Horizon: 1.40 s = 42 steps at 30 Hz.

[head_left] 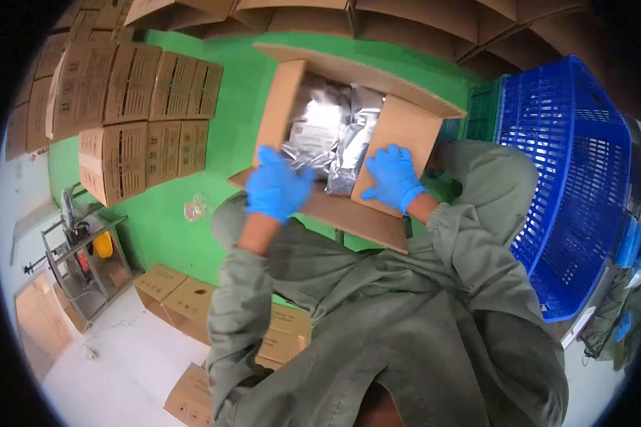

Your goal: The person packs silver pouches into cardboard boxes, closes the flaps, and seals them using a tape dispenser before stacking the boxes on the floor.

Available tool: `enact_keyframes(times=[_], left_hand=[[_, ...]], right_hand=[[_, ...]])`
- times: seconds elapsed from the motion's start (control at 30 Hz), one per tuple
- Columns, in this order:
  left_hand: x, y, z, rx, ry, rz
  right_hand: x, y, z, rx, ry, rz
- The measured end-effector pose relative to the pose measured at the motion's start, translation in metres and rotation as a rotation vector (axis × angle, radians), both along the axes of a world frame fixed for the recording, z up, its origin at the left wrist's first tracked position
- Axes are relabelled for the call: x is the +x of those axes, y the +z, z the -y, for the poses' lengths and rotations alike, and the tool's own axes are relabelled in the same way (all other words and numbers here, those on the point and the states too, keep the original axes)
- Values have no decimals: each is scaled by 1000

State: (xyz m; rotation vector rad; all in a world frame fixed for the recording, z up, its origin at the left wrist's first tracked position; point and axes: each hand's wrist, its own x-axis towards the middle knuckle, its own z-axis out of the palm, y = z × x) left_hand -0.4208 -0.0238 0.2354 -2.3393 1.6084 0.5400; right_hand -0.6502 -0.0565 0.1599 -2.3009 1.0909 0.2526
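An open cardboard box [406,139] stands in front of me with its flaps spread. Inside lie shiny silver packages: one with a white label [317,132] on the left and a narrower one [356,142] beside it. My left hand [278,185], in a blue glove, is at the box's near left corner; its fingers are smeared by motion. My right hand [394,176], also gloved in blue, lies with fingers spread on the right flap and holds nothing.
Stacked cartons [128,89] stand at the left, and open boxes [420,28] line the top. Blue plastic crates [563,185] rise at the right. A metal frame [85,263] stands lower left, near more cartons [185,299]. Clear plastic scrap [196,207] lies on the green floor.
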Motion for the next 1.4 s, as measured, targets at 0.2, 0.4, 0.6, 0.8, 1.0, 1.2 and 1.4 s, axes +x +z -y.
enact_keyframes(times=[0.2, 0.4, 0.6, 0.8, 1.0, 1.2, 1.4], left_hand=[[-62, -9, 31, 585, 32, 78], [-55, -47, 16, 525, 253, -28], [-55, -33, 21, 544, 44, 72], [-60, -28, 34, 589, 62, 51], [-59, -46, 25, 644, 15, 149], [-59, -53, 27, 633, -14, 162], [-55, -38, 37, 728, -108, 192]], right_hand=[[12, 19, 35, 215, -111, -41], [110, 168, 86, -716, -162, 951], [157, -54, 83, -371, -65, 487], [137, 17, 91, -514, -122, 378], [70, -45, 20, -400, -209, 123], [52, 52, 70, 169, 8, 43], [-17, 30, 165, -232, -274, 375]])
